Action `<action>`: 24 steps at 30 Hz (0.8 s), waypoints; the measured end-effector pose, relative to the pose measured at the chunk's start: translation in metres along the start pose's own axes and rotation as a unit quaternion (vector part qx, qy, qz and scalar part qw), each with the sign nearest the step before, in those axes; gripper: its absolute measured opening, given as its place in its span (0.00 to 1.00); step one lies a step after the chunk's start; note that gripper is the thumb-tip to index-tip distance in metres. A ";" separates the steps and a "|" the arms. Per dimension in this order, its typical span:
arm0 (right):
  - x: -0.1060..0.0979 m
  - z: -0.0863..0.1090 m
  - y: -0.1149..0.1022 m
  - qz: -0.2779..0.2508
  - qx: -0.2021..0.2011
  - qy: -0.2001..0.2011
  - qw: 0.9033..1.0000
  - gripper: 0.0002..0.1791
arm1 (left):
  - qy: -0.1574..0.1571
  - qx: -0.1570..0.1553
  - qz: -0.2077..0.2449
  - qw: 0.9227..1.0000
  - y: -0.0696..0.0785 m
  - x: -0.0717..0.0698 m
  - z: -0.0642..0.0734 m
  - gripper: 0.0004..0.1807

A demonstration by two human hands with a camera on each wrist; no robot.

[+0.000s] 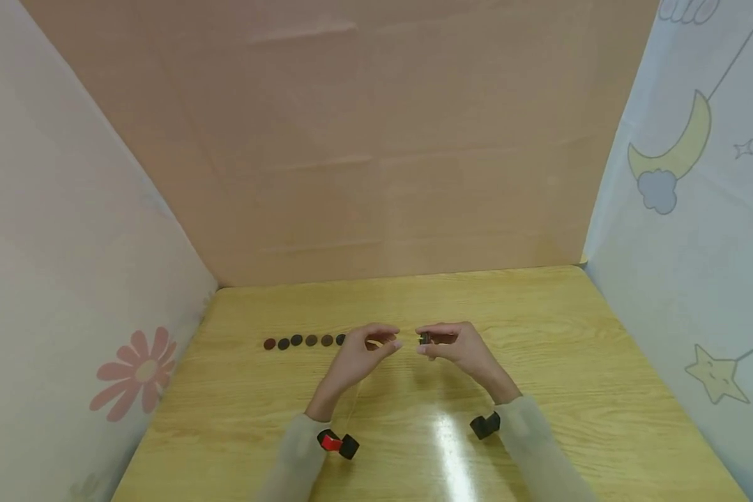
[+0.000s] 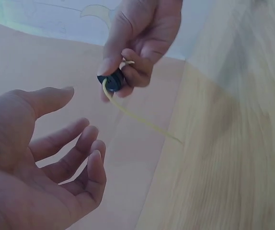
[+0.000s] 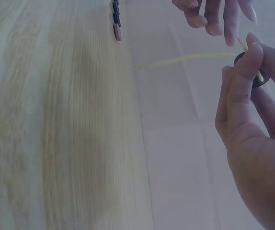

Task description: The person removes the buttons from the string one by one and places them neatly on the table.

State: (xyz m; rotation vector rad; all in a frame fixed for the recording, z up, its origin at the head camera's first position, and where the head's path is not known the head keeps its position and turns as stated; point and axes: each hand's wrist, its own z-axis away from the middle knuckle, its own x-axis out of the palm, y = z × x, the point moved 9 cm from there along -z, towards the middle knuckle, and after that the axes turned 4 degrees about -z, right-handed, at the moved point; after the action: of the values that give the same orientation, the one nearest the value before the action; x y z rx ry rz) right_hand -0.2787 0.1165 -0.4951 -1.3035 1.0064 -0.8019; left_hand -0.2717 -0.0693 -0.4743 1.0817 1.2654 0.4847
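My right hand (image 1: pixel 464 346) pinches a dark round button (image 2: pixel 112 82), seemingly stacked with another, between thumb and fingers above the table. A yellow string (image 2: pixel 142 120) passes through it; one end trails free through the air and a short end sticks out by the fingers. Facing it across a small gap is my left hand (image 1: pixel 362 354), fingers loosely bent and apart, with nothing in it. How many buttons are in the pinch cannot be told, since the fingers hide part of them.
Several round buttons (image 1: pixel 312 340), red, brown and dark, lie in a row on the wooden table (image 1: pixel 257 404), left of my left hand, which covers the row's right end. A tan panel (image 1: pixel 376 174) stands behind; patterned white walls (image 1: pixel 678 279) flank both sides.
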 end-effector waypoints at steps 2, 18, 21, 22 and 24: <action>0.001 -0.001 0.000 0.005 -0.004 -0.002 1.000 0.21 | -0.001 -0.002 0.012 1.000 0.004 0.003 -0.004 0.20; 0.002 -0.005 0.005 -0.009 0.002 0.001 1.000 0.21 | -0.020 -0.028 0.027 0.999 0.003 0.024 -0.018 0.17; 0.003 -0.005 0.006 -0.012 0.006 0.002 1.000 0.21 | -0.027 -0.027 0.032 0.999 0.002 0.026 -0.018 0.18; 0.003 -0.005 0.005 -0.014 0.004 0.000 1.000 0.21 | -0.029 -0.025 0.034 0.999 0.002 0.027 -0.019 0.18; 0.005 -0.005 0.004 -0.017 -0.002 -0.003 1.000 0.21 | -0.034 -0.018 0.037 0.999 0.003 0.029 -0.020 0.18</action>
State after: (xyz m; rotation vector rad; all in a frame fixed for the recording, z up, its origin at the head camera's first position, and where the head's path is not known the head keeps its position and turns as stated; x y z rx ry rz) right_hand -0.2822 0.1106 -0.4993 -1.3296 0.9828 -0.8214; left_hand -0.2812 -0.0370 -0.4858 1.1091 1.1556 0.5201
